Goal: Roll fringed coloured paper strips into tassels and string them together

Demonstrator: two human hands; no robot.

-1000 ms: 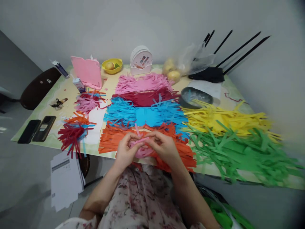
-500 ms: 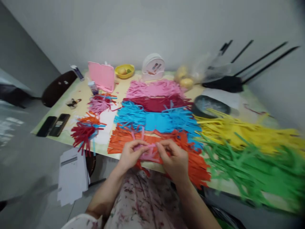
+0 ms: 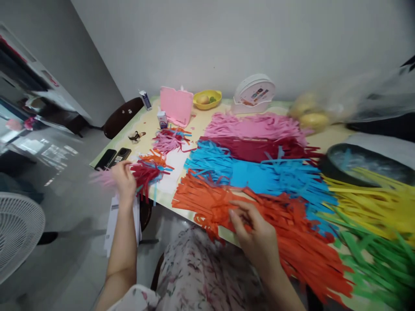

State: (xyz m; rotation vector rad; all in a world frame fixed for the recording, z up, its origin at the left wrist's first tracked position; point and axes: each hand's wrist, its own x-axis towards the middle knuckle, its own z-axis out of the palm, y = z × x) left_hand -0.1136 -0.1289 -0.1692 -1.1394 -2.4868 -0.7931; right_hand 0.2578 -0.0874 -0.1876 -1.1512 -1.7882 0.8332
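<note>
My left hand (image 3: 125, 181) is closed on a pink fringed paper strip (image 3: 103, 177), which trails to the left in a blur. Beside that hand, at the table's left part, lies a bunch of dark red paper fringe (image 3: 144, 172) with orange and blue strands. My right hand (image 3: 256, 229) hovers over the orange fringed paper (image 3: 194, 196), fingers curved and apart, with nothing visible in them. Behind the orange lie blue fringed paper (image 3: 248, 175), a dark red sheet (image 3: 249, 149) and pink fringed paper (image 3: 249, 126).
Yellow fringe (image 3: 372, 203) and green fringe (image 3: 382, 259) lie at right, near a dark bowl (image 3: 337, 151). Farther back stand a pink tablet case (image 3: 177, 106), a yellow fruit bowl (image 3: 207, 99) and a white holder (image 3: 254, 95). Two phones (image 3: 113, 157) rest at the left edge.
My hands were together at the pink strip over the orange paper. The left hand has carried it left beside the dark red bunch; the right has let go. The view has turned left.
</note>
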